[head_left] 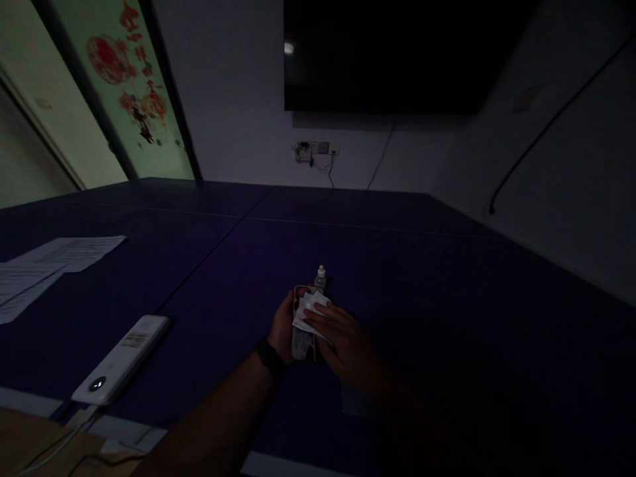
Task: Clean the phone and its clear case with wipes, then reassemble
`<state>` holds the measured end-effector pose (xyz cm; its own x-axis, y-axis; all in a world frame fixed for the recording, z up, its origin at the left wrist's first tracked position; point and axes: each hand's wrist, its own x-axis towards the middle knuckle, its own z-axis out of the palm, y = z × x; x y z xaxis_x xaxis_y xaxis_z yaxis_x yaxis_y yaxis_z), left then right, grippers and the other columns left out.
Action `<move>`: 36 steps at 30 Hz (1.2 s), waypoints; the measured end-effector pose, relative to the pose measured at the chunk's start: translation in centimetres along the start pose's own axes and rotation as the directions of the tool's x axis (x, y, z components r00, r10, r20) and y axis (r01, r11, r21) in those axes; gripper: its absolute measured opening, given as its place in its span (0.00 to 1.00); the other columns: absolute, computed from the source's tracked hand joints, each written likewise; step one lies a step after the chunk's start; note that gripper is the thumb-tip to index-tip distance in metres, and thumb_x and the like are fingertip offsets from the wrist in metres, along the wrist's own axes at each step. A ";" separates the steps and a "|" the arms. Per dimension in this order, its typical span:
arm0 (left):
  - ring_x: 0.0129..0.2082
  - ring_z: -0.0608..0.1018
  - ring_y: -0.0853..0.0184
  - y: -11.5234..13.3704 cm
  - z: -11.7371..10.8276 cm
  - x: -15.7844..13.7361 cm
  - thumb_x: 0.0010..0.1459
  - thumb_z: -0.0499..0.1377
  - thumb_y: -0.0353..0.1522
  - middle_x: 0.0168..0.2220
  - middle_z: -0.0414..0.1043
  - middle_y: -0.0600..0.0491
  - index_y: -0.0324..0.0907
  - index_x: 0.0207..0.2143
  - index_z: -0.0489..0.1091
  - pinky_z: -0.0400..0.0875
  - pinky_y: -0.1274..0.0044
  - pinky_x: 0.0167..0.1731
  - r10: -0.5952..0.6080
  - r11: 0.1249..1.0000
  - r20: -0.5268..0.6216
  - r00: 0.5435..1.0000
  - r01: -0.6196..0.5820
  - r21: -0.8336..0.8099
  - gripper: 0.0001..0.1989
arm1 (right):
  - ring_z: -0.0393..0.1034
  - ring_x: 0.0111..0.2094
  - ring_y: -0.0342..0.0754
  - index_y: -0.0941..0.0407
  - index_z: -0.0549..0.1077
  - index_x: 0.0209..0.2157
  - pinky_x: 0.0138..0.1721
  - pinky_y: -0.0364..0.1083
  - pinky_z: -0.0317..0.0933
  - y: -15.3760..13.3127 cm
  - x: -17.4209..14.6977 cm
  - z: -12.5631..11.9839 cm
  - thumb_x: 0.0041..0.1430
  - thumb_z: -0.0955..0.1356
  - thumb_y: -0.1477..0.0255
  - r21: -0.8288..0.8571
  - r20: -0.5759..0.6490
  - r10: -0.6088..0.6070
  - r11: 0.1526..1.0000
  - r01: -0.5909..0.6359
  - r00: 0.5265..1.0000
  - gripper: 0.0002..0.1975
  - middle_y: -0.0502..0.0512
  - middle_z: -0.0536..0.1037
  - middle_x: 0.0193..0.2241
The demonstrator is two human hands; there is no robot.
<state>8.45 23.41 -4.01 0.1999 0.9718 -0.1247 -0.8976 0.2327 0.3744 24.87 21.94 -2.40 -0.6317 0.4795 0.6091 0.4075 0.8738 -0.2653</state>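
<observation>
A smartphone (302, 346) with a patterned surface rests in my left hand (283, 328), whose fingers are wrapped round its left edge. My right hand (342, 338) presses a folded white tissue (309, 310) onto the upper part of the phone, covering much of it. Just beyond the phone stands a small bottle (320, 279) with a white cap; its lower part is hidden. A dark band sits on my left wrist. The scene is dim, so fine details of the phone are hard to make out.
A white power bank (124, 358) with cables plugged in lies at the left on the dark blue table (238, 265). Printed papers (54, 265) lie farther left. A large screen (397, 53) hangs on the far wall above sockets (318, 149) with wires.
</observation>
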 end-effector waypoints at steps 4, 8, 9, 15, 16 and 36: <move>0.39 0.79 0.62 0.0 0.1 0.1 0.67 0.58 0.40 0.38 0.78 0.48 0.38 0.39 0.77 0.69 0.72 0.50 -0.018 1.000 -0.026 1.000 0.017 -0.021 0.15 | 0.69 0.63 0.56 0.50 0.72 0.61 0.64 0.64 0.64 0.0 0.0 0.1 0.63 0.64 0.80 0.003 -0.010 0.009 1.000 -0.009 1.000 0.26 0.56 0.77 0.59; 0.39 0.79 0.63 0.0 0.3 -0.1 0.67 0.58 0.41 0.38 0.78 0.48 0.38 0.41 0.77 0.69 0.72 0.50 -0.015 1.000 -0.015 1.000 0.014 -0.022 0.15 | 0.70 0.63 0.56 0.52 0.73 0.60 0.63 0.64 0.65 0.0 0.0 0.2 0.63 0.63 0.80 0.002 -0.022 -0.004 1.000 0.004 1.000 0.25 0.57 0.78 0.59; 0.38 0.79 0.63 0.0 0.3 -0.1 0.67 0.58 0.41 0.38 0.78 0.48 0.38 0.41 0.77 0.69 0.73 0.50 -0.015 1.000 -0.013 1.000 0.015 -0.020 0.16 | 0.70 0.63 0.56 0.52 0.73 0.60 0.63 0.64 0.65 0.0 0.0 0.1 0.64 0.63 0.80 0.000 -0.021 -0.007 1.000 0.007 1.000 0.25 0.57 0.78 0.59; 0.39 0.79 0.61 0.0 0.1 -0.2 0.67 0.57 0.41 0.39 0.77 0.47 0.37 0.40 0.77 0.69 0.72 0.49 -0.013 0.999 -0.016 1.000 0.013 -0.031 0.16 | 0.69 0.63 0.55 0.50 0.72 0.61 0.64 0.64 0.64 0.0 0.0 0.0 0.63 0.64 0.80 0.002 -0.012 -0.003 1.000 0.003 1.000 0.27 0.56 0.77 0.59; 0.39 0.79 0.62 0.0 0.0 -0.2 0.67 0.57 0.41 0.38 0.78 0.47 0.37 0.40 0.77 0.70 0.73 0.48 -0.017 0.999 -0.017 1.000 0.016 -0.033 0.16 | 0.69 0.63 0.55 0.50 0.72 0.61 0.64 0.64 0.64 0.1 0.0 0.1 0.63 0.64 0.80 0.004 -0.011 -0.005 1.000 0.005 1.000 0.27 0.56 0.77 0.59; 0.36 0.80 0.65 0.0 0.6 -0.2 0.68 0.57 0.41 0.36 0.79 0.48 0.37 0.40 0.77 0.72 0.76 0.45 -0.023 1.000 -0.007 1.000 0.023 -0.015 0.17 | 0.67 0.65 0.55 0.48 0.70 0.64 0.64 0.64 0.64 -0.1 0.2 0.0 0.63 0.64 0.80 0.008 0.007 0.004 1.000 -0.004 1.000 0.29 0.55 0.76 0.61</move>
<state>8.65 23.19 -3.48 0.2180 0.9658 -0.1402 -0.8985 0.2547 0.3575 24.69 21.96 -2.28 -0.6350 0.4833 0.6026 0.4046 0.8726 -0.2735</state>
